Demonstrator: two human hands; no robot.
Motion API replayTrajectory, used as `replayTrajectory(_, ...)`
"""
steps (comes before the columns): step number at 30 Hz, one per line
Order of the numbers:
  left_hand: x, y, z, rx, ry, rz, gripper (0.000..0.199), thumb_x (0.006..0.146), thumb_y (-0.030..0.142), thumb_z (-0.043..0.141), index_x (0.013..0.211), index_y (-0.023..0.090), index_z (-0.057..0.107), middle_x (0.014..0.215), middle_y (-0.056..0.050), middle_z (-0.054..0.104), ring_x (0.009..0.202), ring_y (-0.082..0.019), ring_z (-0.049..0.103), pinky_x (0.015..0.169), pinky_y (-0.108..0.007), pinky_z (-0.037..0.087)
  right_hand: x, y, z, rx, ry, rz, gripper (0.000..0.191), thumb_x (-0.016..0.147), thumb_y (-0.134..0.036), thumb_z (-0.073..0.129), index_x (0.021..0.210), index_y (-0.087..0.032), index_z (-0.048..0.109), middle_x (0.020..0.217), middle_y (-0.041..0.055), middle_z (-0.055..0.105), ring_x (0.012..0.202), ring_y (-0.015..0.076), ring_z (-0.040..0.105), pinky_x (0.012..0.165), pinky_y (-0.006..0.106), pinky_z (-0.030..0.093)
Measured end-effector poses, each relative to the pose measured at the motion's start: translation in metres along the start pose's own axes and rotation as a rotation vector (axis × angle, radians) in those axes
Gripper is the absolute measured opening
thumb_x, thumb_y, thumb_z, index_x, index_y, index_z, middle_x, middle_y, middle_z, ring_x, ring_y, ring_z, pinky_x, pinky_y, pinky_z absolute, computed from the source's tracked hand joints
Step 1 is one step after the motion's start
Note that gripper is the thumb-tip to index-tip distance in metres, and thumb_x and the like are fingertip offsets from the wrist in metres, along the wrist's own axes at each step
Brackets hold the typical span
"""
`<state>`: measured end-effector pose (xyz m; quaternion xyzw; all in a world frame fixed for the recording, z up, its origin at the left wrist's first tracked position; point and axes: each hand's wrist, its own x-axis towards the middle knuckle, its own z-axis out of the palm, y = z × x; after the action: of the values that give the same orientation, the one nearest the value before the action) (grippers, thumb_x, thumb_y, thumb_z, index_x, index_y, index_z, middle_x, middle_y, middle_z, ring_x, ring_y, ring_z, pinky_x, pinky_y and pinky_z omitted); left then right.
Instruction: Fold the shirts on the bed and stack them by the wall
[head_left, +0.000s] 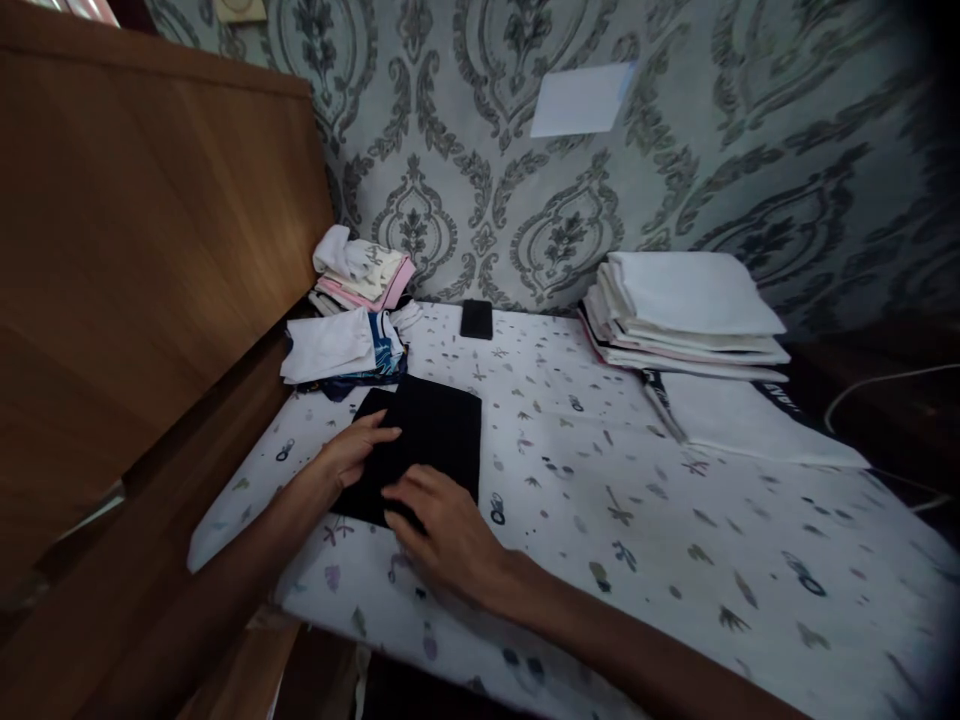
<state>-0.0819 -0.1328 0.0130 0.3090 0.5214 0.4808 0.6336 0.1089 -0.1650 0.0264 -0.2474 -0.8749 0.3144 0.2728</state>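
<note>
A folded black garment [439,430] lies flat on the patterned white sheet; its exact kind does not show. My left hand [356,448] rests on its left side, fingers stretched out over the cloth. Over the garment's lower edge is my right hand [442,525], its fingers bent and thumb apart from them, with black cloth visible in the gap. Neither hand visibly grips anything.
Behind the garment are a small pile with a white cloth [330,345] and another folded pile [367,275]. A small dark flat object [476,319] lies near the wall. White folded clothes [686,295] are stacked at right, beside a white garment [742,415]. A wooden cabinet [165,230] stands left.
</note>
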Motion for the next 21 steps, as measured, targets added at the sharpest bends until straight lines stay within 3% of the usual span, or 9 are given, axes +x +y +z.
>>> replayTrajectory(6, -0.013, 0.016, -0.010, -0.053, 0.075, -0.053, 0.044, 0.064, 0.016, 0.081, 0.106, 0.018, 0.068, 0.093, -0.004, 0.076, 0.076, -0.017, 0.070, 0.071, -0.026, 0.054, -0.015, -0.010, -0.006, 0.057, -0.032, -0.159, 0.025, 0.098, -0.020, 0.046, 0.102, -0.015, 0.070, 0.089, 0.0081, 0.067, 0.081, 0.0178, 0.063, 0.071, 0.030, 0.053)
replayTrajectory(11, -0.013, 0.025, -0.025, -0.010, 0.017, -0.063, 0.050, 0.063, 0.020, 0.085, 0.110, 0.015, 0.067, 0.091, -0.006, 0.076, 0.076, -0.019, 0.072, 0.071, -0.028, 0.055, -0.002, 0.002, -0.017, 0.109, 0.122, -0.081, 0.023, 0.097, -0.018, 0.047, 0.103, -0.017, 0.069, 0.090, 0.0079, 0.067, 0.083, 0.0176, 0.064, 0.071, 0.030, 0.053)
replayTrajectory(16, -0.011, 0.025, -0.033, 0.029, 0.065, -0.066, 0.051, 0.064, 0.023, 0.085, 0.111, 0.015, 0.066, 0.091, -0.006, 0.076, 0.073, -0.019, 0.071, 0.070, -0.029, 0.055, 0.023, 0.029, -0.021, -0.068, 0.143, -0.064, 0.025, 0.096, -0.019, 0.047, 0.107, -0.018, 0.069, 0.105, 0.0121, 0.068, 0.098, 0.0234, 0.062, 0.086, 0.041, 0.052)
replayTrajectory(21, -0.019, 0.021, -0.033, 0.052, 0.192, -0.069, 0.058, 0.062, 0.028, 0.086, 0.114, 0.018, 0.061, 0.087, -0.003, 0.073, 0.071, -0.017, 0.069, 0.067, -0.028, 0.053, 0.072, 0.047, -0.016, -0.300, -0.023, -0.051, 0.034, 0.100, -0.023, 0.043, 0.124, -0.017, 0.067, 0.134, 0.0162, 0.061, 0.126, 0.0276, 0.053, 0.105, 0.050, 0.041)
